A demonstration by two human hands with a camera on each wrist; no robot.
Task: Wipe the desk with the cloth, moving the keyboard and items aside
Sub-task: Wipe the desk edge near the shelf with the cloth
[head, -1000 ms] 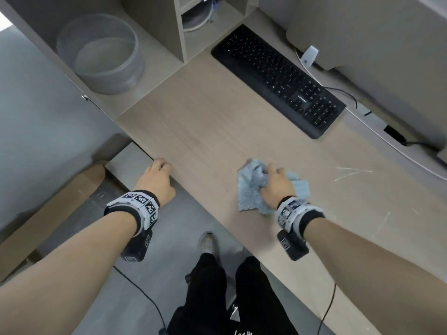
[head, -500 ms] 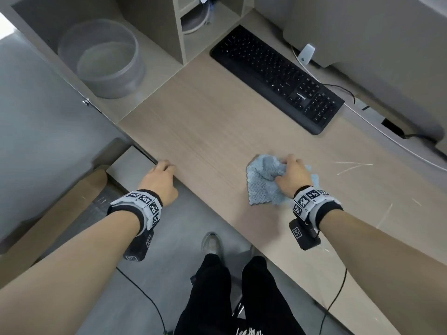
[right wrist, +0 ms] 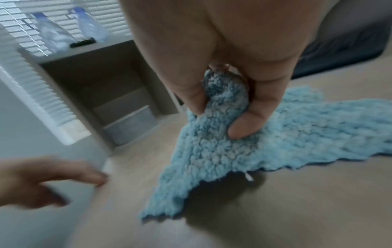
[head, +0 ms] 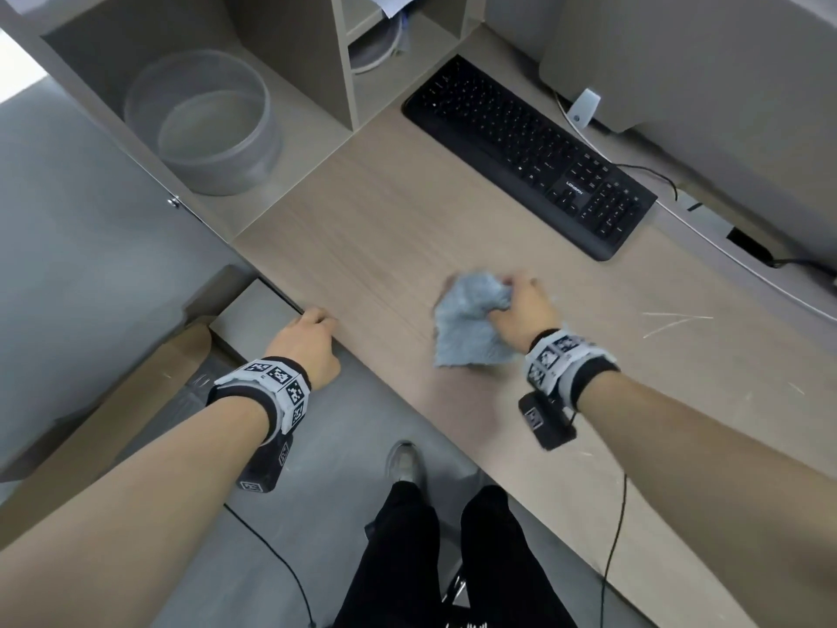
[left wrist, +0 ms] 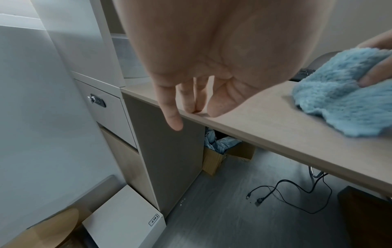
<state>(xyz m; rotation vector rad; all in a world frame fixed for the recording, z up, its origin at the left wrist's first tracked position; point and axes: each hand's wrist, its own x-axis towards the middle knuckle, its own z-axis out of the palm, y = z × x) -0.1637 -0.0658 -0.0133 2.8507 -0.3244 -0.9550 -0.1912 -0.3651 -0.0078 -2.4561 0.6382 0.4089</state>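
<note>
Right hand (head: pixel 525 312) gripping blue cloth (head: pixel 469 326) on table (head: pixel 362 228), fingers (right wrist: pixel 244 129) curling round bunched-up fold, rest of cloth lying flat near table's front edge. Left hand (head: pixel 308 344) resting at front edge by table's left corner, fingers (left wrist: pixel 172 107) hanging loose and slightly spread, tips touching edge, holding nothing. Black keyboard (head: pixel 530 151) lying along back edge, well apart from cloth. Grey round tub (head: pixel 204 124) sitting in shelf compartment beyond left edge.

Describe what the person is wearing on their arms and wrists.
Both forearms are bare, no sleeves. Each wrist carries a black band with a grey-white ring of black-and-white square markers, left and right. A black camera block hangs under each wrist, each trailing a thin black cable.
</note>
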